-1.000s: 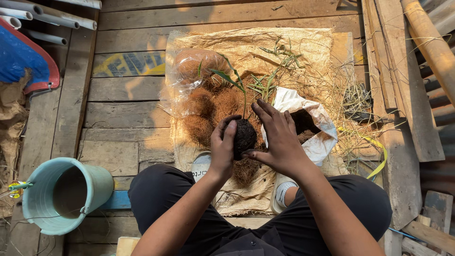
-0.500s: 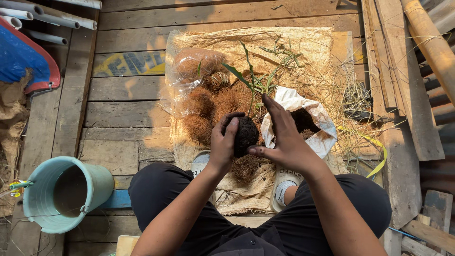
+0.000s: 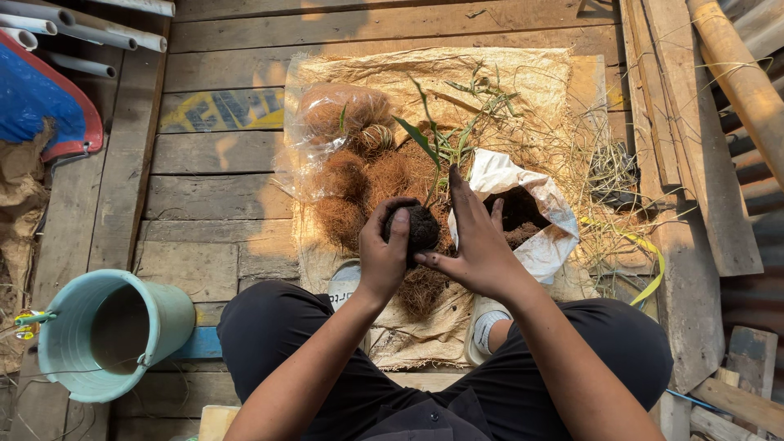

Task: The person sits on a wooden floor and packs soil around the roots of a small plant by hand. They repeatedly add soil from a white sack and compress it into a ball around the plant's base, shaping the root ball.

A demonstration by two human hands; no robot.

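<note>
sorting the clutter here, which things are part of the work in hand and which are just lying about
In use: left hand, right hand, dark soil ball, green plant, white soil bag, coconut fibre.
Lying about: teal bucket, white pipes, bamboo pole.

The right hand (image 3: 478,249) covers the right side of the dark soil ball (image 3: 422,226). The white bag (image 3: 531,220) is partly hidden behind that hand. The turquoise bucket (image 3: 167,314) contents are indistinct. The bamboo pole (image 3: 739,73) is cut off by the right edge.

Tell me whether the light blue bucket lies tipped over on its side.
No: the light blue bucket stands upright on the planks, its open mouth facing up.
</note>
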